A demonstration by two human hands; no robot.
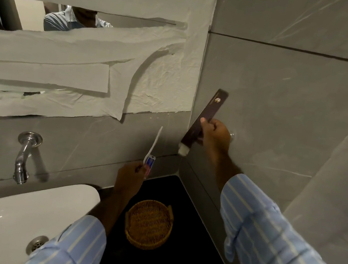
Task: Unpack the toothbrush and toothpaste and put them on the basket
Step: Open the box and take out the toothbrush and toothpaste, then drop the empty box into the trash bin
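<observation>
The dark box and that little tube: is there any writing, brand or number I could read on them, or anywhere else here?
None can be read.
Dark box, right hand: a small gold emblem near the top, too blurred to read.
Small toothpaste tube, left hand: red and blue print, too small to read.

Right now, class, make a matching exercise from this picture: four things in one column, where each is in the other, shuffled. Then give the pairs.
Things
1. toothbrush
2. dark box
3. basket
4. tap

Places
A. on the black counter
B. held in the right hand
C. fixed to the wall above the sink
D. held in the left hand

Pairs: 1-D, 2-B, 3-A, 4-C
</observation>
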